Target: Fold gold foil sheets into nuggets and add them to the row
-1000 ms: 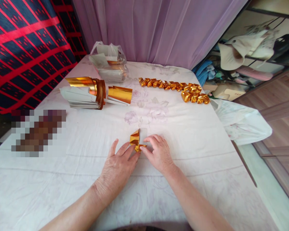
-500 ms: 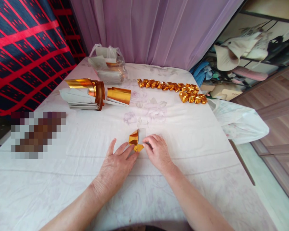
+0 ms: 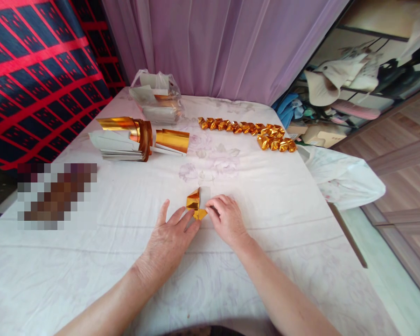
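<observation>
A partly folded sheet of gold foil paper point(image 3: 193, 200) lies on the table in front of me, its pale backing showing at the upper right. My left hand point(image 3: 170, 237) rests flat with its fingers spread, the fingertips on the paper's lower left part. Thumb and forefinger of my right hand point(image 3: 228, 220) are pinched at the paper's lower right corner. Beyond the hands stands a curved stack of gold foil sheets point(image 3: 121, 151), with a few loose foil sheets point(image 3: 172, 141) beside it. Folded gold foil pieces point(image 3: 243, 128) form rows at the back right.
A clear plastic bag point(image 3: 157, 100) with more sheets sits at the back left. The flowered white tablecloth point(image 3: 126, 196) covers the table. A white plastic bag point(image 3: 350, 179) hangs by the right edge; shelves with a cap point(image 3: 324, 86) stand beyond. A blurred patch hides something at left.
The view has shifted slightly. Both hands keep nearly the same place on the foil paper, and its fold looks almost unchanged.
</observation>
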The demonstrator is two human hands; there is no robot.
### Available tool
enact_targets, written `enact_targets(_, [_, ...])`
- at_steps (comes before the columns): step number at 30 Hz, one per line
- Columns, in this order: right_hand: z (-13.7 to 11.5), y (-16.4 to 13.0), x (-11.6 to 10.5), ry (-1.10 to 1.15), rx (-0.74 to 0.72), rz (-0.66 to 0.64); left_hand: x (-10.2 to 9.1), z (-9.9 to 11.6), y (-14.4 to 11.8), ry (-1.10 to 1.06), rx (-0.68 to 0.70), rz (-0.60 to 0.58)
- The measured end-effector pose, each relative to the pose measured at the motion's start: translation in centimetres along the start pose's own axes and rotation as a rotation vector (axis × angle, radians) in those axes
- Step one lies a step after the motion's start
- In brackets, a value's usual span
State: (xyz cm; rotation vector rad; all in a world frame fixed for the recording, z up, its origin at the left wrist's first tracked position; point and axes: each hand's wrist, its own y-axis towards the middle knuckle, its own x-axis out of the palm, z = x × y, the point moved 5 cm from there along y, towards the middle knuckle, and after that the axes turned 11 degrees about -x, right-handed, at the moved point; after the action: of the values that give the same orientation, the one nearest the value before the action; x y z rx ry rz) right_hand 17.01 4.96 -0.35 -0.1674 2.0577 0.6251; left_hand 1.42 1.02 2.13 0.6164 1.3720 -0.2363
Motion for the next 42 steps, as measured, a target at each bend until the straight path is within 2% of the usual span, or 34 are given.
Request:
enact_targets(8, [0.1,0.0,0.1,-0.011,-0.003,-0.005,-0.1,-0.2,-0.1,0.016,0.015,0.007])
enact_targets(18, [-0.1,0.0,0.0,-0.001,-0.028,0.027,-0.1,-0.1,0.1,-0.013,-0.034,0.046])
enact_targets(21, [-0.1,-0.1,-0.2,0.042,-0.044,0.081,0.2,-0.2,0.0,-0.034,-0.056,0.032])
enact_targets(24, [0.3,-0.3,-0.7,0.103,-0.037,0.188,0.5,-0.5,0.0,-0.060,-0.063,0.031])
enact_targets(28, [1.6,-0.4,-1.2,0.062,0.014,0.289,0.6,-0.8,0.1,-0.068,-0.040,0.054])
enact_targets(37, [2.5,-0.3,-0.6,0.015,0.067,0.142,0.7,-2.1,0.7,-0.083,-0.016,0.064])
enact_targets(42, [2.3,-0.3,-0.8,0.046,0.042,0.128,0.3,-2.8,1.1,-0.043,-0.052,0.071])
